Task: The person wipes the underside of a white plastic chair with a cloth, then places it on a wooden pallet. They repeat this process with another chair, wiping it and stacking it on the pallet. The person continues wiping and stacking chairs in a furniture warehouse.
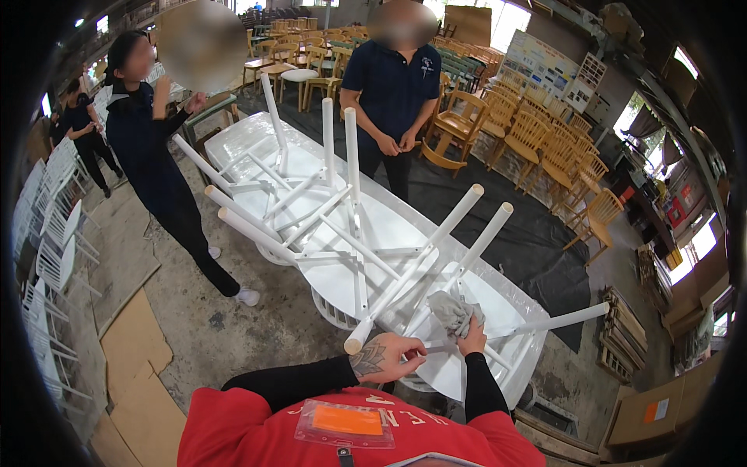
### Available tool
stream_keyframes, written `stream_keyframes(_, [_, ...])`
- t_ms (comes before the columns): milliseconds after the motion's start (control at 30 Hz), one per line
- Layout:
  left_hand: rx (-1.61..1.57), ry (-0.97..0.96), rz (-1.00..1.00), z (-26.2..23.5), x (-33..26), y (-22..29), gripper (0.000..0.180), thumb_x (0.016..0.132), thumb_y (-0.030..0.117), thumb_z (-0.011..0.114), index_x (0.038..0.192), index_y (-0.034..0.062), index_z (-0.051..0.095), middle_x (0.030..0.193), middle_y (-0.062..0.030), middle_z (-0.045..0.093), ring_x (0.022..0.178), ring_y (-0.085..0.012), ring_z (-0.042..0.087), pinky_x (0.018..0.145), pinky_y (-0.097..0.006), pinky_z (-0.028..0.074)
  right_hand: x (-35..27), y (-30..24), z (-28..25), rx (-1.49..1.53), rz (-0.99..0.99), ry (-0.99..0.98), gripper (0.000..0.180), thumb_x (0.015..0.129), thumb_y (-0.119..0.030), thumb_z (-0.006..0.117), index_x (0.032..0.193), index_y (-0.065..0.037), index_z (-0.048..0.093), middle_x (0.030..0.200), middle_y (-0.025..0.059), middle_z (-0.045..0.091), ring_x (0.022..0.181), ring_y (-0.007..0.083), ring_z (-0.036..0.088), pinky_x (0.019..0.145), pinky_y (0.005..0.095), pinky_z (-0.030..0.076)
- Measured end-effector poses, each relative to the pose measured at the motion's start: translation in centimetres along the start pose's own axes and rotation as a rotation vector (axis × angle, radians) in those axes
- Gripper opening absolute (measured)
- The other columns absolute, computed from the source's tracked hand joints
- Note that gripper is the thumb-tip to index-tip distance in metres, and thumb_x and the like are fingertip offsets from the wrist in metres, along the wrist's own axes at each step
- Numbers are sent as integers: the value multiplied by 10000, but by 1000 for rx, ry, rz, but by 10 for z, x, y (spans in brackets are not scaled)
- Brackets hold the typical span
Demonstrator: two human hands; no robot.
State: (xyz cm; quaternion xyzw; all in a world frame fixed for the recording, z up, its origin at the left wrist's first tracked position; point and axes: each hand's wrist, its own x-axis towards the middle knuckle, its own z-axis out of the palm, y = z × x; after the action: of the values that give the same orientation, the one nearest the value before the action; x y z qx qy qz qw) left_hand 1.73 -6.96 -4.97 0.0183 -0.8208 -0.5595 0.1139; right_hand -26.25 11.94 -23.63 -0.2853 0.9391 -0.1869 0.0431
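Observation:
White chairs lie upside down with their legs in the air, and the nearest chair (475, 268) is right in front of me. My right hand (471, 339) grips a crumpled grey cloth (454, 313) against this chair's frame, between its legs. My left hand (389, 358) is bent inward beside the end of a near chair leg (359, 339). Its fingers are curled with thumb and forefinger close together; whatever they may hold is too small or hidden to make out. A second upturned chair (334, 265) and another behind it overlap along the same table.
The long table (506, 292) under the chairs has a clear plastic cover. One person (397, 86) stands across it, another person (148, 132) at its left. Rows of wooden chairs (541, 144) fill the back right; white chairs (54, 265) line the left. Cardboard (136, 335) covers some floor.

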Motion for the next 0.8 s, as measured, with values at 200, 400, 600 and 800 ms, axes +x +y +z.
stream_keyframes(200, [-9,-33,-55,0,1,4,221,928,206,681,1063,33,701,858,-128,743,803,-253,730,732,-349,557,-1,5,0,-18,-40,69,900,718,-249,787,1505,-158,361,1347,273,493,1233,438,533,989,542,440])
stream_keyframes(400, [-25,-32,-32,0,4,3,222,931,211,683,1072,41,705,872,-115,749,807,-231,733,738,-334,557,3,4,-2,-29,24,-4,911,692,-238,781,1499,-141,371,1362,282,483,1222,448,539,986,517,451])
stream_keyframes(600, [-38,-69,-38,-5,5,10,226,935,213,688,1070,32,701,861,-111,751,795,-225,736,725,-332,557,10,7,-4,-91,-14,22,925,703,-247,776,1517,-142,349,1394,294,465,1272,448,507,990,524,445])
stream_keyframes(800, [-51,-4,-1,1,0,1,212,919,197,691,1043,25,698,809,-131,727,752,-270,728,691,-341,548,-2,6,4,-50,0,-43,910,719,-226,771,1516,-135,343,1364,291,479,1274,458,494,980,539,444])
